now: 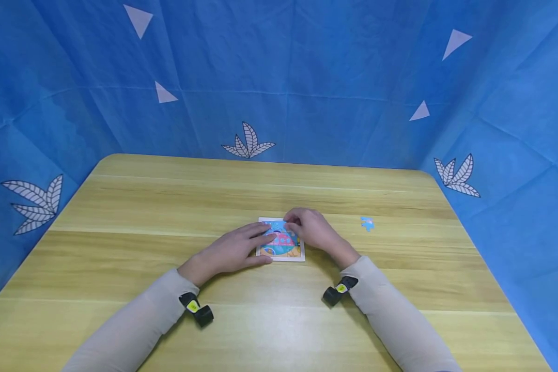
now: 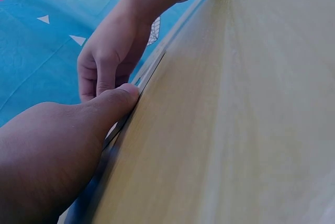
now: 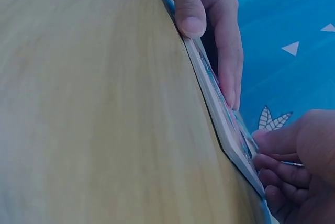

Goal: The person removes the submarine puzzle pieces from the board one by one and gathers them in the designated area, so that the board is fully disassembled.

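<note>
A small square jigsaw puzzle (image 1: 282, 239) with a pink and blue sea picture lies in its pale tray (image 1: 290, 259) on the table. My left hand (image 1: 234, 249) rests on the left side, its fingers extended over the picture and its thumb at the near edge. At the upper right corner, my right hand (image 1: 310, 228) bends its thumb and fingers together, pinching what looks like a blue puzzle piece (image 3: 250, 143); the fingers hide most of it. In the right wrist view the thumb (image 3: 277, 140) is just over the tray's edge.
One loose blue puzzle piece (image 1: 367, 223) lies on the wooden table (image 1: 260, 330) to the right of the tray. A blue curtain (image 1: 283, 77) with white triangles and leaf prints hangs behind and beside the table. Both wrists wear black cameras.
</note>
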Demonstrator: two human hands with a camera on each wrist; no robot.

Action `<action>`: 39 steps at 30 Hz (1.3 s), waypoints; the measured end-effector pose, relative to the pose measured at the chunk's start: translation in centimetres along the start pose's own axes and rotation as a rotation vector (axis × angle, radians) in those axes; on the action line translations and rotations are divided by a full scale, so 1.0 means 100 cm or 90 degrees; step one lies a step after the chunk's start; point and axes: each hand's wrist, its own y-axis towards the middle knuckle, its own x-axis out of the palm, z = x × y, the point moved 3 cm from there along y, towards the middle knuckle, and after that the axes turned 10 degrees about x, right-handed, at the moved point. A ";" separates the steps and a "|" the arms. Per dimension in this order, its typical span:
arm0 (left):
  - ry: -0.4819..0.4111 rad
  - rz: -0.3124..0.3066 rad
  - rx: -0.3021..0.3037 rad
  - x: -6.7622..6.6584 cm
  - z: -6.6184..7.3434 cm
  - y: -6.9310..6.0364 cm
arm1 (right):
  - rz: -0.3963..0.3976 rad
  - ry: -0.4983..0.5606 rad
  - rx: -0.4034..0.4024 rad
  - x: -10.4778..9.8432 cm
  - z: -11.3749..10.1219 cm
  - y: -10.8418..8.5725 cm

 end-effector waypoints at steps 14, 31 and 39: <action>0.002 0.010 0.002 0.000 0.000 0.000 | 0.000 0.114 0.056 0.002 0.006 0.006; -0.003 0.008 0.006 0.001 0.000 0.001 | 0.006 0.174 0.084 -0.011 0.012 0.001; -0.007 0.006 0.001 0.000 0.000 0.000 | 0.017 0.192 0.091 -0.025 0.022 0.000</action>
